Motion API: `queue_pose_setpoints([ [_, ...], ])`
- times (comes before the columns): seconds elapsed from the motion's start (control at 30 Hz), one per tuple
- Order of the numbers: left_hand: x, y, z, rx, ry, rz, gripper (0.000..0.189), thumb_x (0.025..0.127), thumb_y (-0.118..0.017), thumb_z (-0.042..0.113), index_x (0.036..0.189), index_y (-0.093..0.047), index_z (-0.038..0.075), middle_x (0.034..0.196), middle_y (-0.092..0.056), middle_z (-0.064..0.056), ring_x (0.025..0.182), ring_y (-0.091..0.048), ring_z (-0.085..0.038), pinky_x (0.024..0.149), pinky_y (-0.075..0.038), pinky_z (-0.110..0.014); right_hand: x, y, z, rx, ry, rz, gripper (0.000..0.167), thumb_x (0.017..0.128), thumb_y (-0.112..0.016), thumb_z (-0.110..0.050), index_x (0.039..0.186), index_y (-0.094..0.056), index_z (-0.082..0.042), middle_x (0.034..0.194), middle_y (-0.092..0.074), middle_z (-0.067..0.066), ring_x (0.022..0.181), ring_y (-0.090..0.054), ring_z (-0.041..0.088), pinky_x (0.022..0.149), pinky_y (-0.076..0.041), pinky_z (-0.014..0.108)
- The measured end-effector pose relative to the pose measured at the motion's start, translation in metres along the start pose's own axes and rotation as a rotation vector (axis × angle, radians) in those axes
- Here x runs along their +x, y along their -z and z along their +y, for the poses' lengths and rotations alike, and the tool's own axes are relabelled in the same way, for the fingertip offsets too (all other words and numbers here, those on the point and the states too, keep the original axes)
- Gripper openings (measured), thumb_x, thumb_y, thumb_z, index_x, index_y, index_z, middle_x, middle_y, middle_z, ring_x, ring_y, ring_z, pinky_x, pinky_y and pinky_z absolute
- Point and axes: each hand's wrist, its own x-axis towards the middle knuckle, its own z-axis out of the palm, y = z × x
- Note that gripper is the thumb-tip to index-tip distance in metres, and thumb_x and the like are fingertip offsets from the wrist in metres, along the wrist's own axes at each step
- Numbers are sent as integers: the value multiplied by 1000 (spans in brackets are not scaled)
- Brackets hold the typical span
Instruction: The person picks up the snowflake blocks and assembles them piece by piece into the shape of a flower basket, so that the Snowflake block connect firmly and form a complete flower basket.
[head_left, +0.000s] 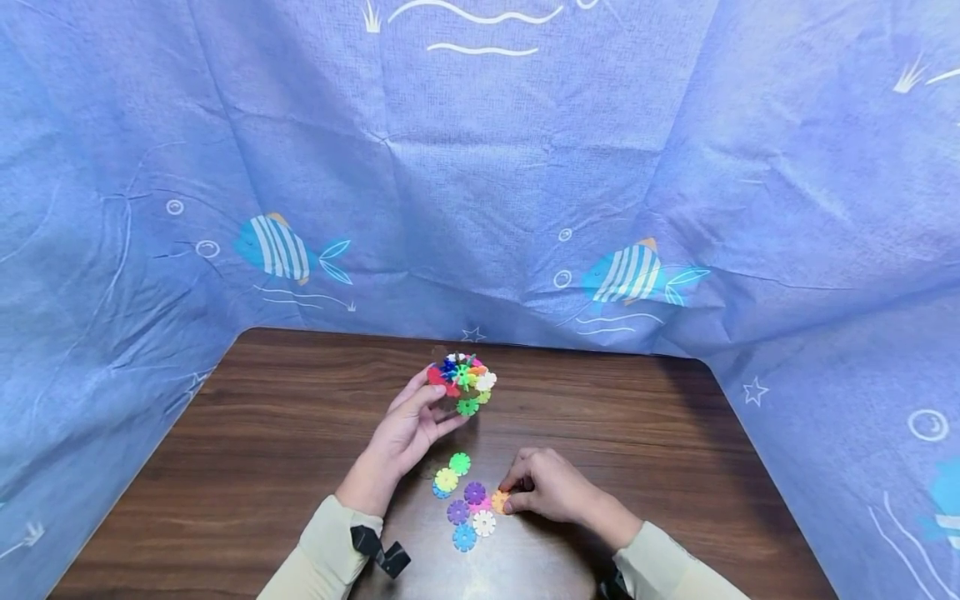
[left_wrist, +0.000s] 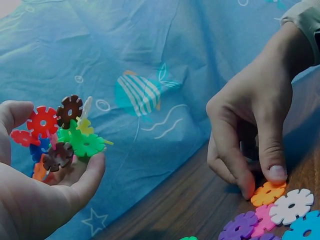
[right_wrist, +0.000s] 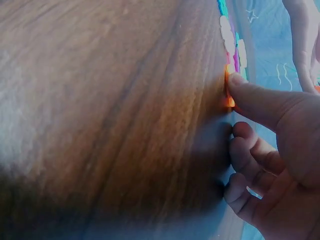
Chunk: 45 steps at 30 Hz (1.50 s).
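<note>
My left hand (head_left: 405,429) holds a ball-like cluster of interlocking snowflake discs (head_left: 462,375) above the table, thumb on one side and fingers around the other. Red, brown, green, blue and yellow discs show in the cluster. Low at the tabletop, my right hand (head_left: 551,483) has its thumb and a finger at the edges of an orange snowflake disc (left_wrist: 268,193), pinching it. Beside that disc lie a pink disc (left_wrist: 263,220) and a white disc (left_wrist: 291,206). The right wrist view shows the thumb pressed on the orange disc, the other fingers curled.
More loose discs lie on the brown wooden table (head_left: 285,467): purple discs (head_left: 475,492), a blue disc (head_left: 464,537), a yellow disc (head_left: 446,479) and a green disc (head_left: 460,463). A blue fish-printed cloth (head_left: 480,192) hangs behind the table's far edge.
</note>
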Motion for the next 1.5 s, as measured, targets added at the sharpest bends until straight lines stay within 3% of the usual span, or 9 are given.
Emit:
queue_pose_setpoints([
  [0.13,-1,-2,1,-17,-2,3,63,99,-56,6,157,-34,16,126,-66,-3,119,-64,-24,113,-38,-66,5,2,1,31,-22,-16,16,79,-89,-25,89,-77,-20,84,-65,-14,76,-57,0,69,-50,19],
  [0.33,-1,-1,2,0,-12,-13,65,98,-54,5,158,-32,15,127,-67,-4,118,-65,-26,114,-38,-66,19,17,3,178,-72,6,15,86,-83,-20,85,-68,-23,78,-66,-14,70,-60,2,65,-53,22],
  [0.47,-3,0,4,13,-8,-22,66,97,-54,7,159,-31,15,128,-67,-4,118,-65,-24,113,-37,-67,32,35,-2,348,-96,186,11,89,-79,-15,91,-68,-17,84,-72,-2,76,-65,12,68,-56,26],
  [0.67,-3,0,1,39,16,-44,67,98,-54,9,160,-30,15,131,-65,-4,119,-65,-23,113,-37,-67,44,54,-12,604,-123,552,12,92,-75,-6,103,-71,-2,87,-71,18,65,-59,18,52,-49,25],
  [0.83,-1,-1,-2,62,25,-72,67,99,-52,8,161,-28,17,133,-65,-4,117,-67,-22,115,-37,-65,51,58,-17,705,-126,674,16,92,-73,-2,108,-73,2,82,-68,12,58,-55,11,50,-48,23],
  [1.03,-1,-3,-2,127,26,-89,70,98,-53,7,161,-26,18,136,-63,-6,113,-69,-21,111,-44,-61,55,58,-15,733,-134,711,16,92,-76,-6,106,-76,2,76,-68,8,57,-56,9,50,-50,23],
  [1.27,-3,-4,-3,166,31,-123,73,98,-54,5,162,-23,18,133,-64,-5,112,-69,-21,110,-46,-61,55,58,-14,710,-100,668,16,93,-75,-7,106,-78,2,70,-62,5,57,-51,9,48,-42,21],
  [1.5,-2,-5,-6,186,23,-137,73,96,-56,5,161,-25,18,133,-64,-6,112,-69,-20,110,-45,-61,49,61,-15,696,-86,602,23,93,-75,-7,114,-76,2,93,-74,19,59,-59,11,54,-53,24],
])
